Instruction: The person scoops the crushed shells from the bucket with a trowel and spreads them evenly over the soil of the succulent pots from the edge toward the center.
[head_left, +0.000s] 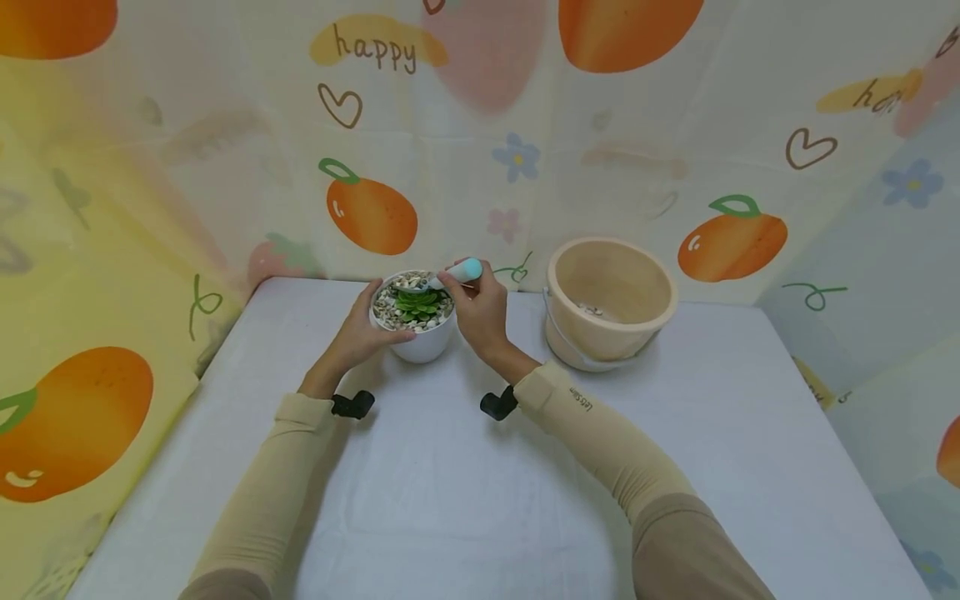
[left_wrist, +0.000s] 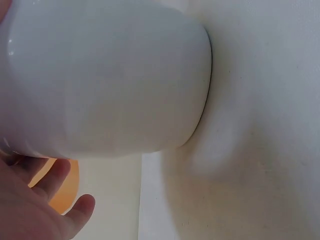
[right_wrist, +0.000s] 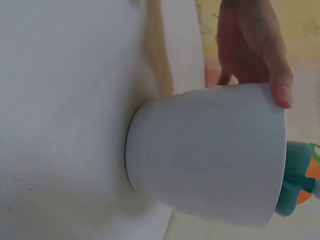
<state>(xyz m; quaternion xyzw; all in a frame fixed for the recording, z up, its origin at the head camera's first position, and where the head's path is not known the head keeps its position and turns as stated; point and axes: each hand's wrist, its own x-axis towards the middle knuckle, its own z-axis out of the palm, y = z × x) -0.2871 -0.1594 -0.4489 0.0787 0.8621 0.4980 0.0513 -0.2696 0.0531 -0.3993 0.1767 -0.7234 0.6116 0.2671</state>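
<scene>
A white flowerpot [head_left: 422,346] stands upright on the table, holding a green succulent [head_left: 418,307] with pale pebbles around it. My left hand [head_left: 360,333] grips the pot's left side, thumb at the front of the rim; the right wrist view shows that thumb on the pot wall. In my right hand [head_left: 483,312] is the handle of a small shovel [head_left: 463,271], tilted over the pebbles behind the succulent. Its teal blade [right_wrist: 295,160] shows past the pot's rim in the right wrist view. The pot wall hides the pebbles in both wrist views.
Right of the pot stands a beige bucket [head_left: 558,321] with a white handle hanging down and some pebbles [head_left: 592,310] at its bottom. A white cloth covers the table [head_left: 465,500]. Directly behind hangs a fruit-patterned curtain [head_left: 450,183].
</scene>
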